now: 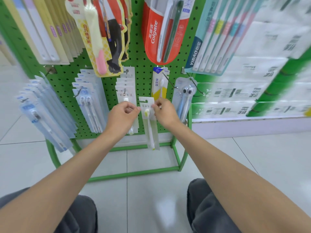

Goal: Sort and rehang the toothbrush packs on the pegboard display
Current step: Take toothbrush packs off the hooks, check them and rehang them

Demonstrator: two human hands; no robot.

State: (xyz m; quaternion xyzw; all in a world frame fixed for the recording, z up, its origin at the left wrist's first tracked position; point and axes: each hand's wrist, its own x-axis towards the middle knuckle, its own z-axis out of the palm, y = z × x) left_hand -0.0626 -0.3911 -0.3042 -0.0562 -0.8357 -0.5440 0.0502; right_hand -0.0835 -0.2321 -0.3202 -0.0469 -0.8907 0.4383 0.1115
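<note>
Pinching one loose toothbrush pack (146,103) by its upper edges, left hand (122,115) and right hand (165,113) held it beside its matching stack (126,95), unhung, with rehanging yet undone.

A narrow strip of bare pegboard (144,78) is left between the white pack stack (125,86) and the yellow-striped pack (158,84), and its lower part is covered by the loose pack (149,118). Passage from the right is barred by a projecting wire hook (170,81) and the blue pack (183,98).
</note>
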